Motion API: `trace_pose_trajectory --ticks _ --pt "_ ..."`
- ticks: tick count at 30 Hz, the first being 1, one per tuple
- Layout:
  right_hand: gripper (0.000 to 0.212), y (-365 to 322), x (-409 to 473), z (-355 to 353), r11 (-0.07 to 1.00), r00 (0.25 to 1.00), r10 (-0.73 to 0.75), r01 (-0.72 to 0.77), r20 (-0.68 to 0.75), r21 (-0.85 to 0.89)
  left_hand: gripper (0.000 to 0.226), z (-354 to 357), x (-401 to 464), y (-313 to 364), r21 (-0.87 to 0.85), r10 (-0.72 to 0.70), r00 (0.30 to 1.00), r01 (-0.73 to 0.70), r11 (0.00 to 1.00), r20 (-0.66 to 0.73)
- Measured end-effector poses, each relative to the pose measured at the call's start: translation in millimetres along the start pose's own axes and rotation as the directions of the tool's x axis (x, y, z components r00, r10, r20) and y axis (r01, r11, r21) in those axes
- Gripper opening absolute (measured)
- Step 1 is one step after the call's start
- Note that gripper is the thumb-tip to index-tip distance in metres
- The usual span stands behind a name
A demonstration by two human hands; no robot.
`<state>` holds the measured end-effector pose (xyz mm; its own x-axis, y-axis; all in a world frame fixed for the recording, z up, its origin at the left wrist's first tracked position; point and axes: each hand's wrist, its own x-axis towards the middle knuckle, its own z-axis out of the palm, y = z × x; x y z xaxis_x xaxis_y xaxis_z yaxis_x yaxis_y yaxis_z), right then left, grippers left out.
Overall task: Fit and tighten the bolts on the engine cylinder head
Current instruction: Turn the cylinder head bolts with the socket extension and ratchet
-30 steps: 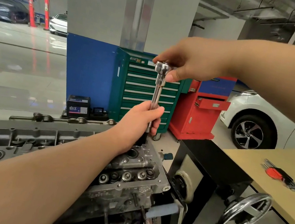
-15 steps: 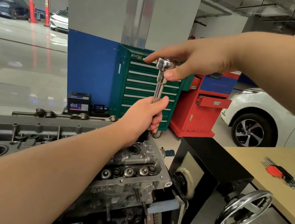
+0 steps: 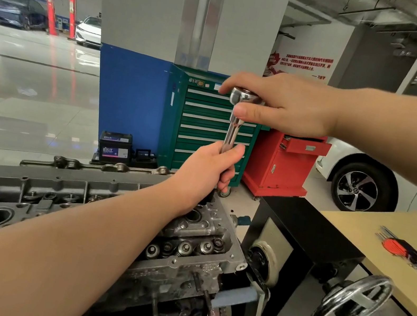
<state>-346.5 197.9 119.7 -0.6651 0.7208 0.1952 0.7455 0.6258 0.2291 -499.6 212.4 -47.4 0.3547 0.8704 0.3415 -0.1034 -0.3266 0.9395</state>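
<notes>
A grey engine cylinder head (image 3: 61, 196) lies on a stand, stretching from the left edge to the centre. A chrome ratchet with a long extension (image 3: 233, 131) stands upright over the head's far right end. My left hand (image 3: 206, 174) grips the lower part of the extension; its socket end is hidden under that hand. My right hand (image 3: 280, 106) holds the ratchet's round top, thumb below it and fingers over it. The bolt under the tool cannot be seen.
A black engine stand (image 3: 299, 235) with a chrome handwheel (image 3: 351, 303) sits to the right. A wooden table (image 3: 404, 270) carries a red hex key set (image 3: 403, 249). Behind stand a green tool cabinet (image 3: 205, 135), a red cabinet (image 3: 281, 165), a battery (image 3: 115, 147) and a white car (image 3: 364, 182).
My right hand has swung round on the ratchet's top, fingers now pointing left over it. The left hand keeps its grip on the extension. The view has shifted slightly.
</notes>
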Motion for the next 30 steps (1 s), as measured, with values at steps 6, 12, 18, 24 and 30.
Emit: trace_pose_trajectory --ticks 6,12,18,24,30 --pt "0.041 -8.8 4.9 16.6 0.995 0.977 0.02 -0.041 -0.211 -0.095 0.033 -2.4 -0.7 -2.6 0.017 0.007 1.0 -0.007 1.0 -0.009" --pt "0.062 -22.1 16.3 22.0 0.929 0.934 0.199 -0.276 -0.296 -0.247 0.034 -2.9 -0.9 -1.3 -0.003 -0.006 1.0 0.006 1.0 -0.011" --pt "0.06 -23.4 18.0 21.0 0.914 0.921 0.274 -0.339 -0.279 -0.224 0.033 -1.1 -0.4 0.2 -0.003 -0.017 1.0 0.017 1.0 -0.014" --pt "0.043 -12.0 12.2 -2.2 0.964 0.978 0.202 -0.207 0.047 0.168 0.032 -1.3 0.0 2.7 0.024 -0.028 0.999 0.028 0.999 -0.025" --pt "0.055 4.8 15.7 -4.9 0.953 0.979 0.116 -0.157 0.166 0.259 0.03 -2.1 -2.3 6.5 0.041 -0.034 0.999 0.035 0.999 -0.009"
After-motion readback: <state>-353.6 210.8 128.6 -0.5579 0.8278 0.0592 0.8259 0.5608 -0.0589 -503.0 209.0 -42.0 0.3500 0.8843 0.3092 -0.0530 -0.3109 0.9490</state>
